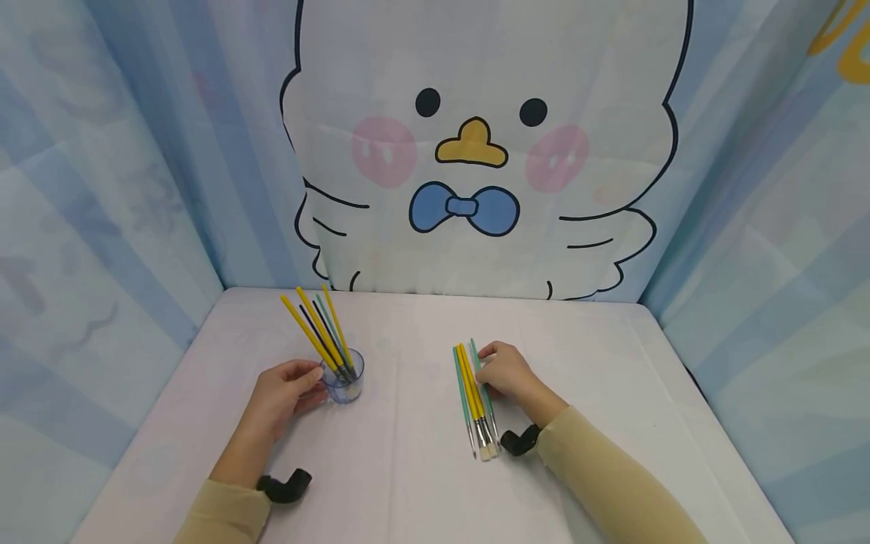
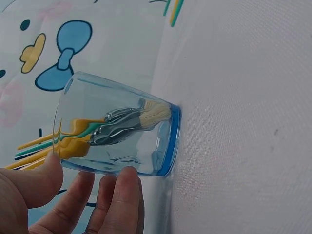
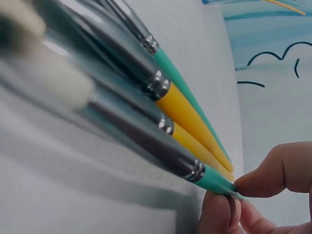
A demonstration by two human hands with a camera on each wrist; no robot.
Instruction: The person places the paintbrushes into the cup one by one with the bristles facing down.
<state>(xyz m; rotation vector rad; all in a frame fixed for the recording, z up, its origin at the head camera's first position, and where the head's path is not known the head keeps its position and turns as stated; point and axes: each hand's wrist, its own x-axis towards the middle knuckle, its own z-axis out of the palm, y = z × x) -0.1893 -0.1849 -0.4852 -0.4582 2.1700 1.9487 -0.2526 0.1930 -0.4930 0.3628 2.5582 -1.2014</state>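
Note:
On the left of the table stands a clear bluish cup with several paintbrushes leaning in it, bristles down. My left hand holds the cup from its left side. In the left wrist view the thumb is at the rim and fingertips touch the cup wall. Further right, two yellow paintbrushes and a green paintbrush lie side by side, bristles toward me. At their right edge my right hand pinches another green paintbrush by its handle, between thumb and fingers.
A white cloth covers the table. Behind it hangs a curtain printed with a cartoon bird, and blue striped curtains enclose the sides. A black wrist mount sticks out at each sleeve.

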